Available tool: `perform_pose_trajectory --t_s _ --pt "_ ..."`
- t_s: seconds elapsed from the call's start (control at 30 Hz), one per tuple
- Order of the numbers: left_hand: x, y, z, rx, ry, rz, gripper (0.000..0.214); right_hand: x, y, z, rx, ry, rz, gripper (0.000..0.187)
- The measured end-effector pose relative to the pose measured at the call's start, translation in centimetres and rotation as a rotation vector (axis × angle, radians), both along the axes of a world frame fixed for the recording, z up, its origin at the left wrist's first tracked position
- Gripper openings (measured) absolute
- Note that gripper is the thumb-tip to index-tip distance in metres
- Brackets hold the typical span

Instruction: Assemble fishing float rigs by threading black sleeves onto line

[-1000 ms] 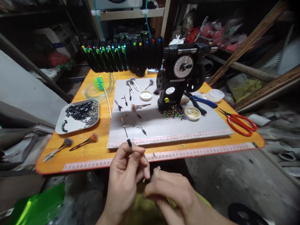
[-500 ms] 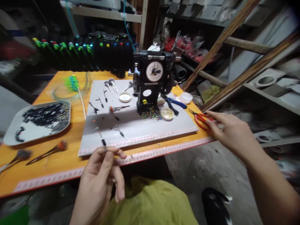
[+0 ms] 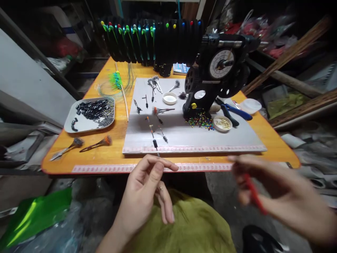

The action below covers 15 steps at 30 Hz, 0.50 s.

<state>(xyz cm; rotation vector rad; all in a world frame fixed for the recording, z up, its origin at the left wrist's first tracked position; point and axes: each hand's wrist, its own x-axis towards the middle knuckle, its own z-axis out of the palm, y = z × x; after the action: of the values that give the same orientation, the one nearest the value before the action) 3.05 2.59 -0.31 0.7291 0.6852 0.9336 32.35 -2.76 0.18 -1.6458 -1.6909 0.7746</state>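
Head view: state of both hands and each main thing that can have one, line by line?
Left hand, pinching a thin stem below a black tube.
Right hand, blurred, closed around scissors.
Scissors, red handles held; blades unclear.
Tray, holding black tubes and grey beads.
Bead dish, holding gold beads.
Pliers, lying down, handles apart.
Black machine, standing.

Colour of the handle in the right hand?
Red: the handle shows best in the head view, though motion-blurred.

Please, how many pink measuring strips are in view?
2. One strip lies along the front of the grey board; the other strip along the table's front, partly hidden by the left hand and right hand.
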Motion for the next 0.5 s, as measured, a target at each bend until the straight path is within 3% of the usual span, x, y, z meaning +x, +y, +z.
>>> perform_pose_trajectory --t_s 0.07,0.17,0.3,0.5 --pt "0.0 -0.2 0.2 0.003 -0.001 -0.007 0.02 -3.8 0.3 0.9 -0.122 -0.025 0.359 0.053" --pt "0.0 -0.4 0.3 0.003 -0.026 0.002 0.019 -7.8 1.5 2.1 -0.192 0.026 0.62 0.048" --pt "-0.3 -0.6 0.3 -0.008 -0.081 -0.009 0.018 -9.5 2.8 2.5 -0.129 0.088 0.645 0.035" --pt "-0.4 -0.5 0.4 -0.019 -0.083 -0.028 0.018 -9.4 3.2 2.3 -0.139 0.117 0.67 0.037"
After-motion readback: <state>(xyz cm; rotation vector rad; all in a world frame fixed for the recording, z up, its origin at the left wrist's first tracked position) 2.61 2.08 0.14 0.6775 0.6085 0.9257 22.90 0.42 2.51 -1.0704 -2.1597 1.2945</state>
